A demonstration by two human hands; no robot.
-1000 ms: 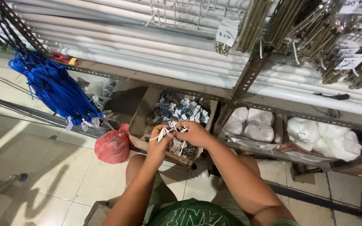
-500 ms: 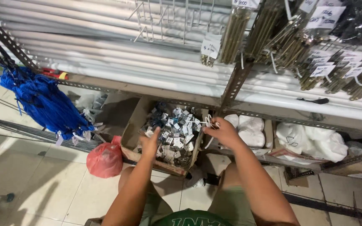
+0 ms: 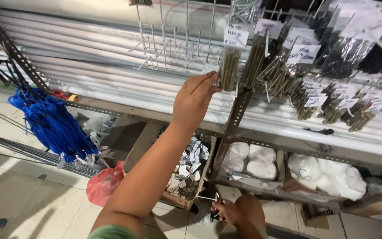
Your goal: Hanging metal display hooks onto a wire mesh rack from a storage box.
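**So, left hand up at the hook rack, right hand down low**

Your left hand [image 3: 194, 101] is raised, fingers pressed together in a pinch on a small white tag [image 3: 210, 69] that sits right beside a clear bag of brass-coloured bolts [image 3: 229, 68] hanging on the wire rack [image 3: 173, 40]. Your right hand [image 3: 228, 211] is well below it, near your knee, curled around a thin white wire hook [image 3: 212, 198]. Between the two hands sits a cardboard box [image 3: 143, 144] full of small tagged packets. Further left of your raised arm hangs a blue rope bundle [image 3: 51, 121], with a red plastic bag [image 3: 104, 186] on the floor beneath it.
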